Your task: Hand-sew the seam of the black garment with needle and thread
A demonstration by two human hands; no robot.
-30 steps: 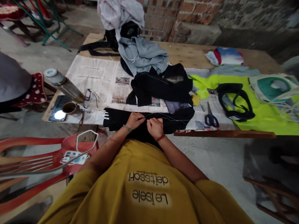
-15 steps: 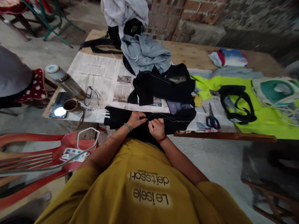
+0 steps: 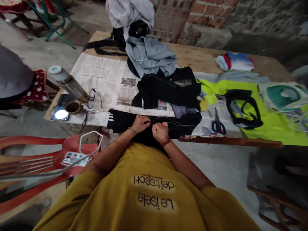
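Along the table's front edge lies a black garment (image 3: 120,122) with white stripes at its left end and a thin white thread line across its right half. My left hand (image 3: 141,124), with a green bead bracelet on the wrist, pinches the fabric near the middle. Close beside it, my right hand (image 3: 160,132) is curled closed on the same cloth, a red bracelet at its wrist. Whether a needle or other small item sits between the fingers is too small to tell. More black clothing (image 3: 166,89) lies just behind the hands.
Dark-handled scissors (image 3: 218,125) and a black strap (image 3: 245,109) lie to the right, near an iron (image 3: 285,95) on neon-yellow fabric (image 3: 271,136). Leftward are a thermos (image 3: 69,85), brown cup (image 3: 75,109), phone (image 3: 60,107) and glasses (image 3: 95,98). A red chair (image 3: 69,144) stands at the left front.
The camera view has shifted slightly. Both hands stay closed at the same spot on the black garment, with no clear movement of the cloth.
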